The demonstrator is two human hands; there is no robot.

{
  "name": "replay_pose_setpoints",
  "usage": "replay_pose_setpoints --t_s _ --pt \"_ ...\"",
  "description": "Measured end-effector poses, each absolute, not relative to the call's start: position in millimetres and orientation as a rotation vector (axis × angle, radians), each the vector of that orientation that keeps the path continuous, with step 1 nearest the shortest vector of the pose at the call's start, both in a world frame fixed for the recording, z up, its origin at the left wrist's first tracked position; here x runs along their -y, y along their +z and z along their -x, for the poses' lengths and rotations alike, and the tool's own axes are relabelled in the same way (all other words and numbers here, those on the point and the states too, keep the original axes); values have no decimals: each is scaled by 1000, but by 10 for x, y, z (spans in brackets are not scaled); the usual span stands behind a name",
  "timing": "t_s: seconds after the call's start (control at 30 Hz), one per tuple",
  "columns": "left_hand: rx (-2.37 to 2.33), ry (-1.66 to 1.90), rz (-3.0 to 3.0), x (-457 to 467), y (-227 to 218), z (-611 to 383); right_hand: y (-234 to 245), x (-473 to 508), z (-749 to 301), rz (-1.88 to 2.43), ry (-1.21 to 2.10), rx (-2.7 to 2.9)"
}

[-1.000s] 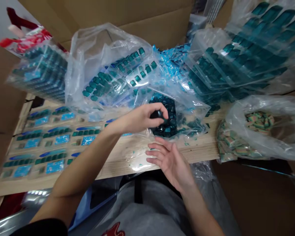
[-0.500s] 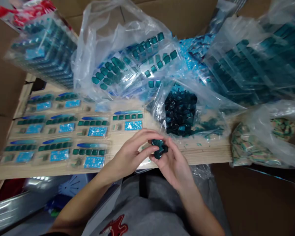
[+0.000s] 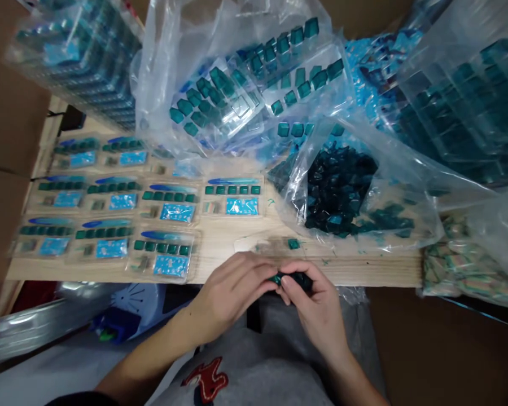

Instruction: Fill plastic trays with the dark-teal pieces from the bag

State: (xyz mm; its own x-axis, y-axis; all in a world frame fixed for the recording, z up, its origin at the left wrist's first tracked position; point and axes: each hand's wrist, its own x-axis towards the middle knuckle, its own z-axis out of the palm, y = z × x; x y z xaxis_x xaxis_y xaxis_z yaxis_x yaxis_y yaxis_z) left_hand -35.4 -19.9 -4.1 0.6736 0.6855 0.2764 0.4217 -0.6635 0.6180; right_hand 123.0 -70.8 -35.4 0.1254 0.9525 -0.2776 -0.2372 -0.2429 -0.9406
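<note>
My right hand is closed round several dark teal translucent blocks at the table's front edge. The fingertips of my left hand pinch a teal block at the left end of that bunch. Just beyond my hands, one square teal block sits at the right end of a clear plastic tray. To the left lie several filled clear trays, each with a row of teal blocks, a blue pen-like stick and a blue patterned packet.
An open plastic bag of dark teal blocks lies right of centre. Behind it is a large bag of block-filled trays. Stacked packs stand at the back left. A bag of striped pieces is at the right edge.
My hands have moved slightly right and closer to my body. A single teal block now shows in the tray beyond them. The view has shifted, and my left fingers pinch at the bunch's end.
</note>
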Motion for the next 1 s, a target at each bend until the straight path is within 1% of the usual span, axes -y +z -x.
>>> replay_pose_setpoints --t_s 0.17,0.3,0.37,0.47,0.53,0.77,0.83,1.0 --pt "-959 519 -2248 446 -187 375 -509 876 -1251 1341 1507 731" --pt "-975 389 -1841 422 -221 397 -581 932 -1262 1299 1571 668" --pt "-994 405 -1551 362 -223 393 -551 921 -1284 1309 1493 801" --pt "-1038 439 -1124 306 -210 361 -469 887 -1312 1307 1248 1128" --pt "-1017 429 -963 312 -189 328 -430 877 -1315 1297 1097 1267" --pt "-993 501 -873 407 -149 233 -412 891 -1328 1313 810 1511" --pt "-1026 488 -883 402 -155 233 -397 881 -1355 1283 811 1569" --pt "-1017 467 -913 360 -159 288 -332 836 -1415 1203 962 1603"
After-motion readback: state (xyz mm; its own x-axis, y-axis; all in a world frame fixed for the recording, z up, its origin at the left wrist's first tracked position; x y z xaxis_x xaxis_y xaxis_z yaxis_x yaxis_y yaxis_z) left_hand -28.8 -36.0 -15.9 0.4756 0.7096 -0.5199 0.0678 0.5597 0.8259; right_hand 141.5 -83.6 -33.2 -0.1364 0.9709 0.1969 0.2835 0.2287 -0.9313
